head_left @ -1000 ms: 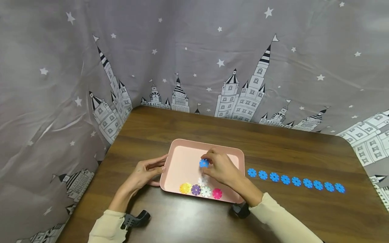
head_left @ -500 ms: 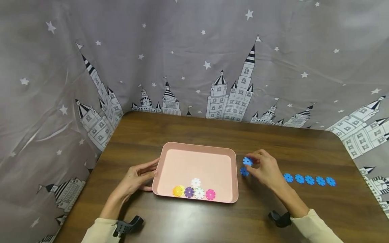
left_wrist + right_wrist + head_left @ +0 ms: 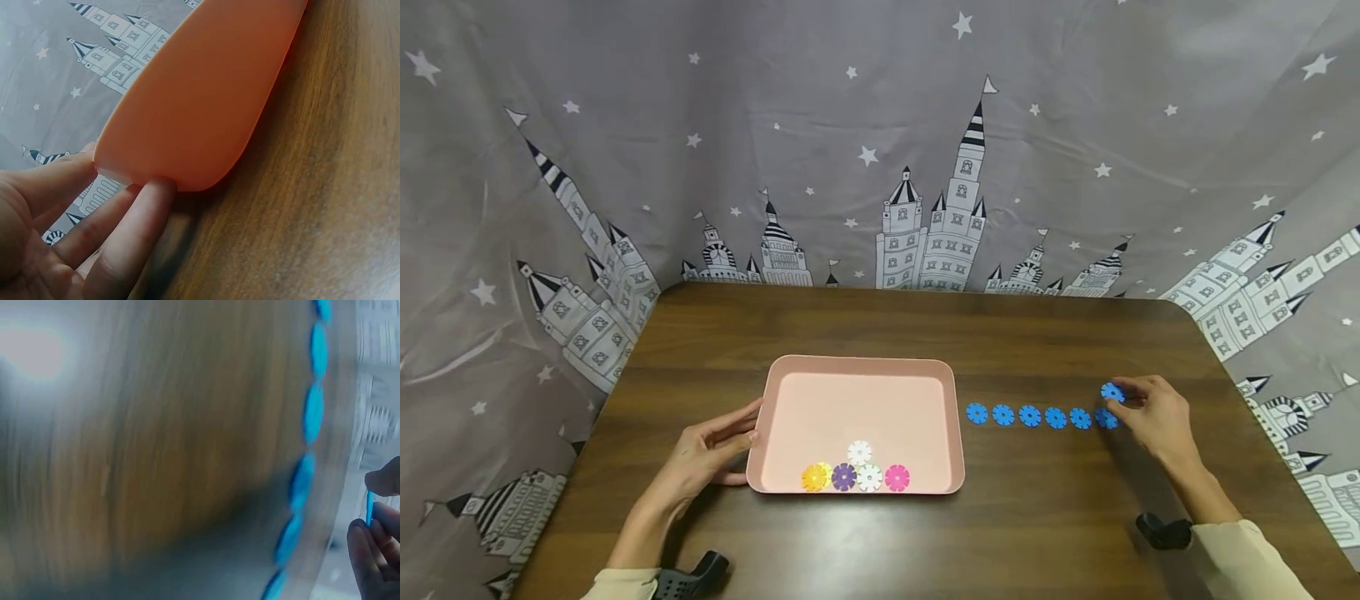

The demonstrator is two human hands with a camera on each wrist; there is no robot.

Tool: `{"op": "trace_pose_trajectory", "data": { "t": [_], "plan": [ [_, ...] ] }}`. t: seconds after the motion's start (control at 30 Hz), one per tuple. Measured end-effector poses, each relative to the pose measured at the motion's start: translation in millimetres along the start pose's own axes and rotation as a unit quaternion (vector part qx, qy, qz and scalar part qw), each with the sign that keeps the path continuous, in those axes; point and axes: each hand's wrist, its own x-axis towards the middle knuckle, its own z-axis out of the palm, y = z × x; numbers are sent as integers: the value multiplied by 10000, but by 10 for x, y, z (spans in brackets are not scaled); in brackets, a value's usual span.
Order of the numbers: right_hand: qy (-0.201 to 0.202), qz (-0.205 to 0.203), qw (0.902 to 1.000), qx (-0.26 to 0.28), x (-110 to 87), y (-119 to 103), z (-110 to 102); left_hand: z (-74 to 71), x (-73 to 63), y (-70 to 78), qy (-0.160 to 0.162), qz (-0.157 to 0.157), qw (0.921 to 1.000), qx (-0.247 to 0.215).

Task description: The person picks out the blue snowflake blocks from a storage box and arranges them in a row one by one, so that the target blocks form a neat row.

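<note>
In the head view my right hand [image 3: 1157,417] pinches a blue notched building disc [image 3: 1112,392] between thumb and fingers. The disc is held above the right end of a row of blue discs [image 3: 1030,416] on the table; the right wrist view shows the held disc [image 3: 369,508] edge-on. My left hand [image 3: 703,450] holds the left side of a pink tray [image 3: 955,433], thumb at the rim and fingers against the outer wall [image 3: 187,106]. Along the tray's near side lie yellow discs [image 3: 816,477], a purple disc [image 3: 843,477], white discs [image 3: 859,452] and a pink disc [image 3: 897,477].
The brown wooden table [image 3: 850,542] carries the tray and the row, which runs rightward from the tray. A grey curtain [image 3: 820,100] printed with castles and stars hangs behind and beside the table. Each wrist wears a black camera mount [image 3: 1163,532].
My right hand has gone from above the tray to the right along the row, still with a blue disc. The row looks shorter on its right side. My left hand stays on the tray.
</note>
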Motion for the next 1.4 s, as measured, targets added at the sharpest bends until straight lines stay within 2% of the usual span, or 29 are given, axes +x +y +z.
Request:
{"op": "trace_pose_trajectory", "data": {
  "t": [0.23, 0.37, 0.47, 0.83, 1.4],
  "plan": [
    [323, 988, 9936, -434, 26, 543, -227, 10, -31, 17, 89, -15, 10000, -34],
    [191, 1497, 9873, -505, 6, 743, -329, 17, -47, 12, 131, -37, 9999, -44],
    [84, 1690, 9842, -530, -28, 836, -371, 21, -49, 4, 139, -31, 9999, -59],
    [-381, 1917, 9786, -645, -118, 998, -440, 34, -41, -2, 83, -13, 9999, -88],
    [-477, 1999, 9753, -806, -138, 1003, -412, 48, -33, -1, 132, -80, 9999, -37]
  ]
}}
